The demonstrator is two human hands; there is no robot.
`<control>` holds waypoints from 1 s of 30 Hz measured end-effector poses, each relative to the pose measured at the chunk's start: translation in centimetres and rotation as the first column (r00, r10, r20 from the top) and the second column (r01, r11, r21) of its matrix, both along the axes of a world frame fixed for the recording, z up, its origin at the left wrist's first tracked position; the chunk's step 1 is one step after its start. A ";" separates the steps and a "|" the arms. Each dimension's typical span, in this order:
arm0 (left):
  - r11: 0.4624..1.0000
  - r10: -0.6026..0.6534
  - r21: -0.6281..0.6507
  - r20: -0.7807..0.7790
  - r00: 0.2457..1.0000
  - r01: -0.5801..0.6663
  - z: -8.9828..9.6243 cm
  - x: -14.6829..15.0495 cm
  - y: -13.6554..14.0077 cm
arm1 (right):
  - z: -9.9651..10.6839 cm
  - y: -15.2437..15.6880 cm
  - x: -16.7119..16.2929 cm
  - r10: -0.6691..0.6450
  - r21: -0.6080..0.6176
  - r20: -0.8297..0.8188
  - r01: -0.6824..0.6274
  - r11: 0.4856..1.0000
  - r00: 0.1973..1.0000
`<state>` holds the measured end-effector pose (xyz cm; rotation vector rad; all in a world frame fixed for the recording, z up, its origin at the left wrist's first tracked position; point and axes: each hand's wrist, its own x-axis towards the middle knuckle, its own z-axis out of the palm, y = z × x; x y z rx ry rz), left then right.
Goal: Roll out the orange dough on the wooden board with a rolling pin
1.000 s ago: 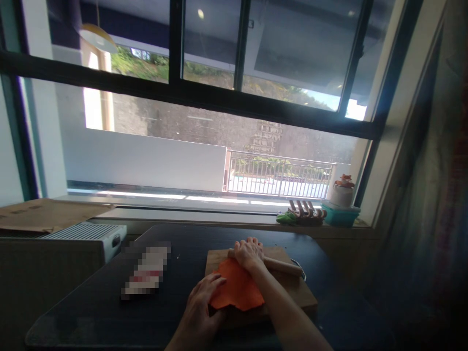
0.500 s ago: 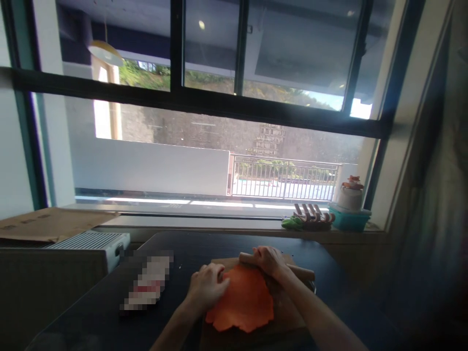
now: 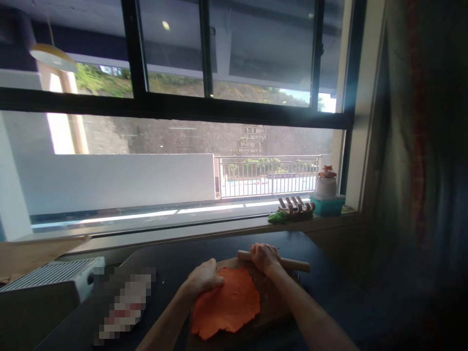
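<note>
A flat, ragged-edged sheet of orange dough (image 3: 230,304) lies on a brown board (image 3: 272,307) on the dark table. My left hand (image 3: 205,278) is at the dough's upper left edge, its thumb over the top and its fingers closed at the rim; the undersides of those fingers are hidden. My right hand (image 3: 264,256) wraps around a wooden rolling pin (image 3: 295,264), which lies across the far right part of the board, beyond the dough.
A pixelated, blurred-out item (image 3: 124,304) lies on the table to the left. Beyond it are a white ridged appliance (image 3: 58,273) and brown cardboard (image 3: 40,253). On the windowsill stand a brown-and-white rack-like object (image 3: 296,207), a green item (image 3: 278,217) and a teal box (image 3: 327,204).
The view has swung right. My left hand's curled fingers have come down onto the dough's edge, the thumb lying over it. My right hand stays on the rolling pin.
</note>
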<state>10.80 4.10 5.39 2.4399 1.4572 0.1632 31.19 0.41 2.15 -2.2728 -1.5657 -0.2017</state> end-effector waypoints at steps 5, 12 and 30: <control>0.989 -0.036 -0.143 0.025 0.999 0.040 0.1 0.3 1.1 | 0.0 -0.1 -0.1 -0.001 0.026 0.001 0.001 1.000 1.000; 0.999 -0.024 -0.027 0.161 0.987 0.029 -0.9 0.6 1.5 | 0.0 0.0 0.0 0.003 0.004 -0.003 -0.003 1.000 1.000; 0.972 0.180 0.073 0.381 0.907 -0.224 -3.3 -3.0 -0.6 | 0.9 -1.8 -2.4 0.138 -0.020 0.037 -0.138 0.990 0.990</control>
